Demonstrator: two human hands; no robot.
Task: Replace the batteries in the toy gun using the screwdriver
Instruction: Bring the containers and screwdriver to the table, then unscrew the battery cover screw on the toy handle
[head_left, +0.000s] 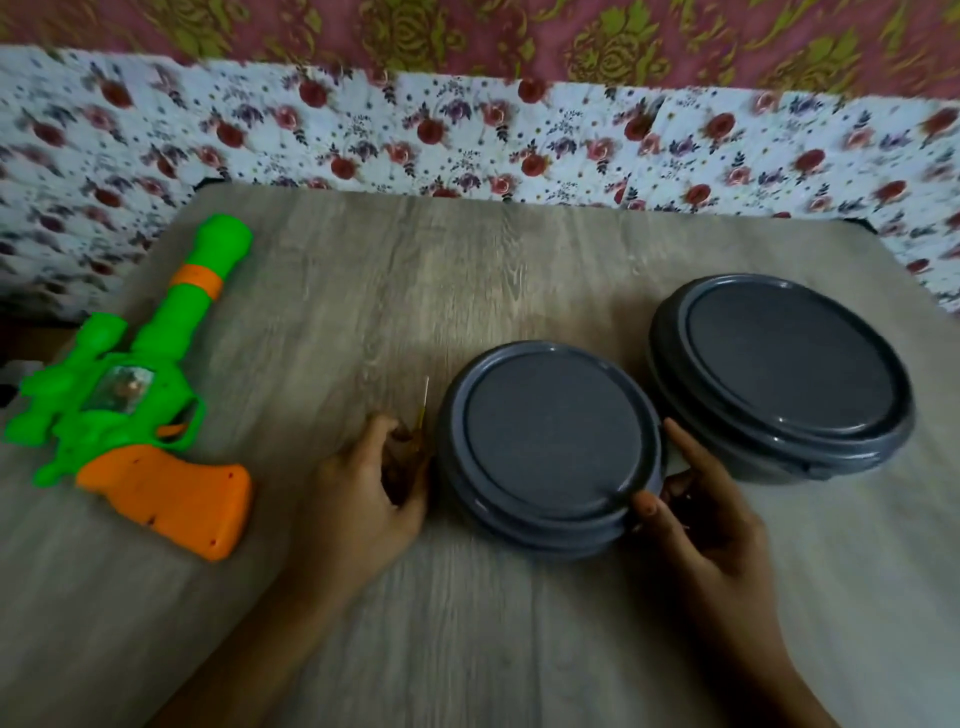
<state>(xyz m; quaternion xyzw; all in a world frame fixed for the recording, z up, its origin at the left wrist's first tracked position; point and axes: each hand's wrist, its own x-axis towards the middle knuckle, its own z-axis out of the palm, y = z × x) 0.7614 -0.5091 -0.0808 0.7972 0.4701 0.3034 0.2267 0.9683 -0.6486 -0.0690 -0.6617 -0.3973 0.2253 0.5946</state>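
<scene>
Gripping near grey tub (550, 441) from both sides: left hand (363, 499) curled around screwdriver (423, 410), right hand (696, 499) half open, thumb on lid rim. Toy gun (130, 395) lies far left on table (363, 291). Risk: tub slips, screwdriver drops or pokes.

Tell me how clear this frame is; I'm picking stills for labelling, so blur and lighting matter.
Head view: dim, with a soft bright patch on the table; the floral cloth behind is motion-smeared; the toy gun reads sharply enough; wide-angle bending curves the table's edges.
</scene>
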